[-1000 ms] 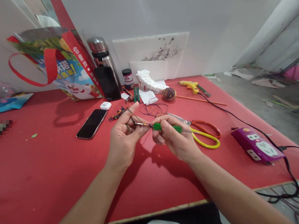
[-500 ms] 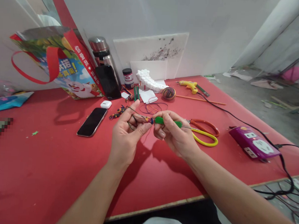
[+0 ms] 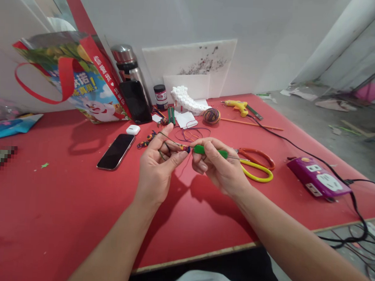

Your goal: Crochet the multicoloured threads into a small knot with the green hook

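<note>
Smooth grn handle (image 3: 199, 149) nudged fwd | L hand (image 3: 157, 168) pinching multicol. yarn pc (image 3: 186, 148) | R hand (image 3: 222, 169) gripping handle

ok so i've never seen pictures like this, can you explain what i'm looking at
There is no robot here, only a person's two bare hands. All three pictures come from one camera worn on the person's head, looking forward and down, so the arms reach in from the bottom.

The left hand holds a small piece of multicoloured yarn work, with yarn over its fingers. The right hand grips a tool with a green handle.

On the red table lie a phone, scissors with red and yellow handles, a ball of yarn, a yellow glue gun and a purple power strip. A colourful bag stands at the back left.
</note>
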### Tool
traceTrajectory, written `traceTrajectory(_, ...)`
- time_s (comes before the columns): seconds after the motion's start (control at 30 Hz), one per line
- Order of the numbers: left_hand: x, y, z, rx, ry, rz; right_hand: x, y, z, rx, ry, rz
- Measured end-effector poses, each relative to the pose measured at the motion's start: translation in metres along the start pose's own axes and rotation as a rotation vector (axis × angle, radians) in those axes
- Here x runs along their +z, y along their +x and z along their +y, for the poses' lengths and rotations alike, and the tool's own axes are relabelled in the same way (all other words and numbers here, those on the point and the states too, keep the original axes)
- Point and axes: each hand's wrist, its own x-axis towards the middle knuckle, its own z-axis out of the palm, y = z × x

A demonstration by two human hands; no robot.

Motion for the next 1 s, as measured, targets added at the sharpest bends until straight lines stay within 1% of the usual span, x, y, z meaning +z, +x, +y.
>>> traceTrajectory(0.2, 0.001, 0.001, -0.001, -0.021, -0.036, 0.022, 0.002, -0.001, -0.002, 0.004, 0.036, -0.008)
traceTrajectory(0.37, 0.001, 0.001, -0.001, -0.026, -0.055, 0.028, 0.000, 0.000, 0.000, -0.001, -0.005, 0.011)
traceTrajectory(0.53, 0.000, 0.001, -0.003, -0.012, -0.019, 0.025, -0.002, -0.001, 0.005, -0.099, -0.150, 0.038)
traceTrajectory(0.6, 0.000, 0.002, -0.003, -0.008, -0.020, 0.025, -0.002, -0.003, 0.004, -0.144, -0.229, 0.056)
traceTrajectory(0.67, -0.001, 0.002, -0.002, -0.013, -0.028, 0.026, -0.003, -0.006, 0.002, -0.202, -0.335, 0.049)
traceTrajectory(0.73, -0.001, 0.002, 0.000, -0.027, -0.035, 0.034, -0.005, -0.009, -0.002, -0.270, -0.473, -0.002)
traceTrajectory(0.83, -0.003, 0.003, 0.003, -0.038, -0.027, 0.047, -0.008, -0.012, -0.010, -0.379, -0.682, -0.131)
traceTrajectory(1.0, -0.007, 0.006, 0.005, 0.004, 0.020, 0.027, -0.009, -0.004, -0.020, -0.613, -1.030, -0.323)
